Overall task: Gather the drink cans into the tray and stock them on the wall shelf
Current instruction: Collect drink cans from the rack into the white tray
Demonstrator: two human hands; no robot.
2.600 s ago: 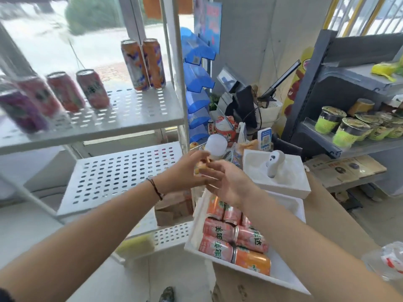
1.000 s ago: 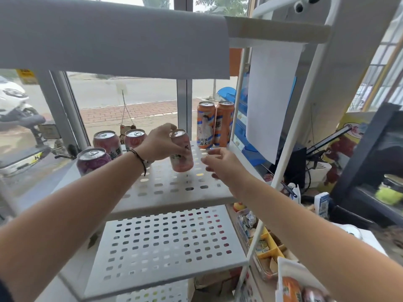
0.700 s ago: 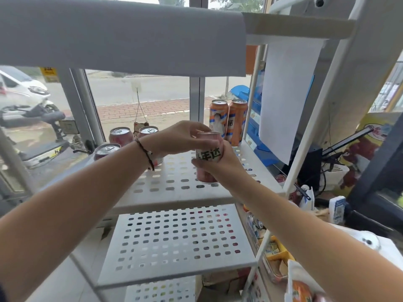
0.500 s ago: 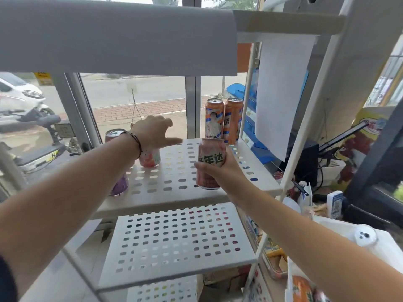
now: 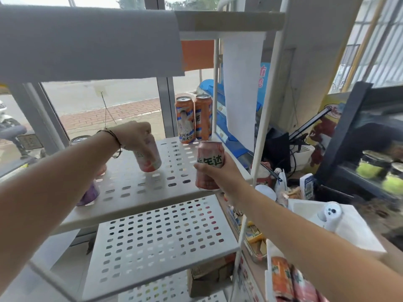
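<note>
My right hand (image 5: 214, 173) grips a pink can with green lettering (image 5: 209, 164) upright, just above the front right edge of the white perforated shelf (image 5: 176, 173). My left hand (image 5: 133, 136) grips the top of another pink can (image 5: 149, 159), tilted, over the middle of the same shelf. Two tall orange cans (image 5: 194, 118) stand at the shelf's back right. A purple can (image 5: 90, 194) shows under my left forearm. At the bottom right, the white tray (image 5: 269, 286) holds more orange and pink cans (image 5: 283, 277).
A second perforated shelf (image 5: 161, 238) lies below, and a solid board (image 5: 87, 42) hangs overhead. The shelf's white post (image 5: 259, 131) stands right of my right hand. A white box with a small scanner (image 5: 330, 214) and counter clutter fill the right.
My left hand has taken hold of a pink can from the back row and pulled it, tilted, toward the shelf's middle. My right hand still holds its can at the front edge.
</note>
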